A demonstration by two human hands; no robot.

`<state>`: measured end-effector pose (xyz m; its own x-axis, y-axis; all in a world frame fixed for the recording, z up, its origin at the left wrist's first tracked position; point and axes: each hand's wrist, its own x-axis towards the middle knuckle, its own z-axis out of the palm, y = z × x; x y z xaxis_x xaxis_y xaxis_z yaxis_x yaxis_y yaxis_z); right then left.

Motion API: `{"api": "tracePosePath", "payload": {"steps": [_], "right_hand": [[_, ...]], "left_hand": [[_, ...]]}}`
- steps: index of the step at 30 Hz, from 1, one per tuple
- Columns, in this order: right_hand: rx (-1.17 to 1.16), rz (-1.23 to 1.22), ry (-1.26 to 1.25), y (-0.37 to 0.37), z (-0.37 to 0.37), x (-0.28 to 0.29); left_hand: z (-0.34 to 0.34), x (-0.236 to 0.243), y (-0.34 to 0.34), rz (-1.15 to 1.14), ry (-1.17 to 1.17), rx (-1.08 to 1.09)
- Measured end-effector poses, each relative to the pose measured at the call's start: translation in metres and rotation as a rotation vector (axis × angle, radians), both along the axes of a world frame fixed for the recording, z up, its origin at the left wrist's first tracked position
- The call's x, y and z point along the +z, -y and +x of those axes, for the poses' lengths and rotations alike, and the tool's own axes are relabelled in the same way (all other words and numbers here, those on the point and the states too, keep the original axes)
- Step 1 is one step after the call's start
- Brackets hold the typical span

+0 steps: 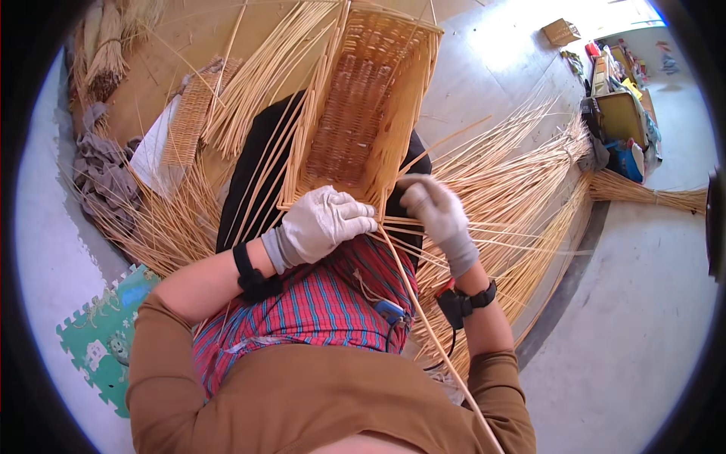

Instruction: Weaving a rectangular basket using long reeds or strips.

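Observation:
A rectangular wicker basket (355,113) rests on my lap, its open top tilted toward me. My left hand (325,221), in a white glove, is closed on the basket's near rim, fingertips pressed together at the near right corner. From that corner a long willow rod (435,333) runs down past my right forearm. My right hand (437,210), also gloved, is beside the same corner, just right of it. Its fingers look bent but are smeared by motion, so whether they hold a rod cannot be made out. Loose rod ends stick out around the corner.
Large bundles of willow rods (522,174) spread on the floor at my right. More rods (265,76) lie at the left, near a flat woven panel (198,113) and a grey cloth (106,178). A green foam mat (98,340) is at lower left; a cardboard box (561,32) stands far right.

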<state>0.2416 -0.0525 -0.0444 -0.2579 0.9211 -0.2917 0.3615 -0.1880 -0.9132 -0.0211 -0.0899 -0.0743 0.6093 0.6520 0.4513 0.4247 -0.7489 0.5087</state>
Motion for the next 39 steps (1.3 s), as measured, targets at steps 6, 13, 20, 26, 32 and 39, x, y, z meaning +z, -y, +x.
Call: {"api": "tracePosePath", "payload": {"steps": [6, 13, 20, 26, 32, 39], "right_hand": [[-0.352, -0.136, -0.328, -0.034, -0.011, -0.007], [-0.395, -0.153, -0.430, -0.040, -0.010, -0.028], [-0.195, -0.204, -0.641, -0.063, -0.002, -0.038], [-0.241, -0.145, -0.496, -0.057, -0.017, -0.030], [-0.302, -0.160, 0.085, -0.019, -0.040, 0.009], [0.120, 0.330, 0.536, -0.028, -0.047, -0.020]], "left_hand": [[0.002, -0.004, 0.006, -0.007, 0.093, 0.086], [0.001, 0.000, 0.003, -0.054, 0.079, 0.062], [0.002, 0.002, -0.008, -0.096, 0.056, -0.039], [0.003, -0.002, -0.016, -0.101, 0.021, -0.066], [0.005, -0.001, 0.003, -0.063, -0.018, 0.037], [0.006, -0.014, -0.004, -0.035, -0.071, 0.008]]}}
